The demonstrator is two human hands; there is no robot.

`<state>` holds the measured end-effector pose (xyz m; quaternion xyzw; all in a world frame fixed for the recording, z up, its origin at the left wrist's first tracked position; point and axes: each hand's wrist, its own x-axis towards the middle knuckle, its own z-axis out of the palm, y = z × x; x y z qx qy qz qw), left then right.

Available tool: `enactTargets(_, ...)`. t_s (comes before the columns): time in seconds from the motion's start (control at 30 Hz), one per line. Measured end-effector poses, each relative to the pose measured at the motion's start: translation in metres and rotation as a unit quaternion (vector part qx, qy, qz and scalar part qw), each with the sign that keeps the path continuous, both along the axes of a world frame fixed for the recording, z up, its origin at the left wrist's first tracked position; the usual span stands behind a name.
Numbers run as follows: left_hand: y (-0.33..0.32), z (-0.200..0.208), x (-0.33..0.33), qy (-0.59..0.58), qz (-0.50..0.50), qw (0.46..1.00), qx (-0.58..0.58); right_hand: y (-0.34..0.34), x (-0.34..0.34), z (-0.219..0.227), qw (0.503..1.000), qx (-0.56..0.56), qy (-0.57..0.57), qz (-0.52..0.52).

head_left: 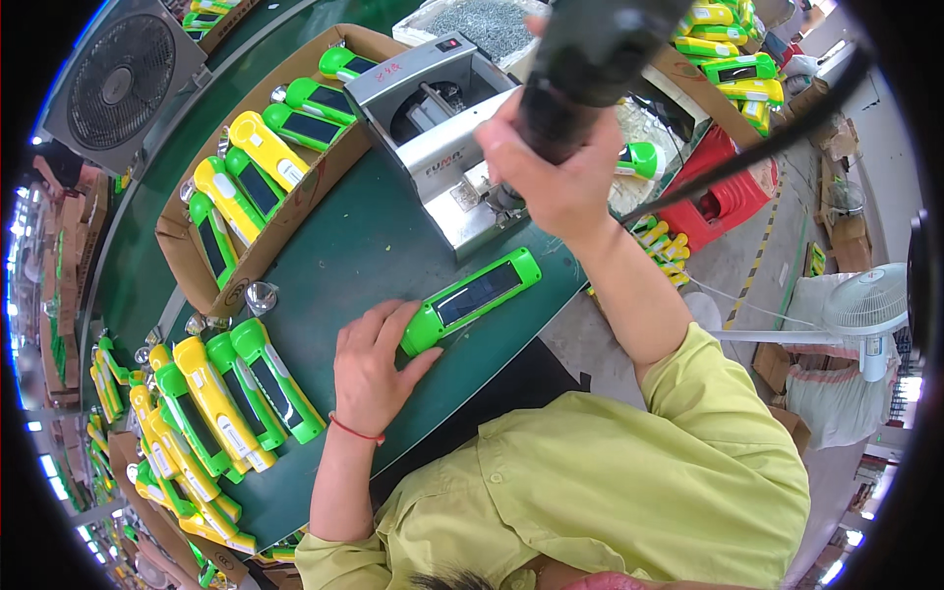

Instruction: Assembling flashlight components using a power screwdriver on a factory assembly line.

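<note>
My left hand [374, 364] grips one end of a green solar flashlight body [479, 295]. This body lies on the green table with its dark solar panel facing up. High on the right, my right hand [556, 167] is closed around a black electric screwdriver [590, 69], whose dark cable runs off to the right. The screwdriver's lower end is beside the front of a grey metal screw feeder [442, 157]; whether its tip touches the feeder, I cannot tell.
A cardboard box [177, 246] of green and yellow flashlights stands at the far left. More flashlights [211, 398] lie in rows on the table [334, 246] by my left forearm. A red plastic stool [718, 192] and a white fan [867, 305] are to the right.
</note>
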<state>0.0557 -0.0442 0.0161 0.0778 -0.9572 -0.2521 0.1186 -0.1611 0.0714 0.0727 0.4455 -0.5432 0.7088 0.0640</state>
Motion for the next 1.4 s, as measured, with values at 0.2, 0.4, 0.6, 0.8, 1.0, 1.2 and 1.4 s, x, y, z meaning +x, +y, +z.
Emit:
enactTargets(0.2,-0.001,-0.008,-0.002,0.003,0.016,0.999,0.032,0.017,0.014,0.001,0.988,-0.026,-0.150,0.003)
enactTargets(0.4,-0.002,-0.010,-0.003,0.035,0.010,0.999,0.033,0.046,0.038,-0.029,0.992,-0.056,-0.055,-0.094)
enactTargets(0.6,-0.001,-0.014,-0.001,0.036,0.019,0.999,0.036,0.050,0.044,-0.038,0.996,-0.003,-0.028,-0.083)
enactTargets(0.8,0.001,-0.012,-0.001,0.038,0.021,0.998,0.039,0.052,0.050,-0.059,0.993,-0.001,-0.065,-0.094)
enactTargets(1.0,-0.003,-0.011,0.000,0.025,0.020,0.999,0.042,0.047,0.051,-0.055,0.992,-0.024,-0.109,-0.057)
enactTargets(1.2,-0.006,-0.003,-0.003,0.011,-0.019,1.000,-0.003,0.060,0.042,-0.054,0.991,0.112,-0.046,-0.055)
enactTargets(1.4,-0.012,-0.008,-0.009,0.005,-0.039,0.999,-0.009,0.052,0.024,-0.038,0.993,0.046,-0.103,0.044)
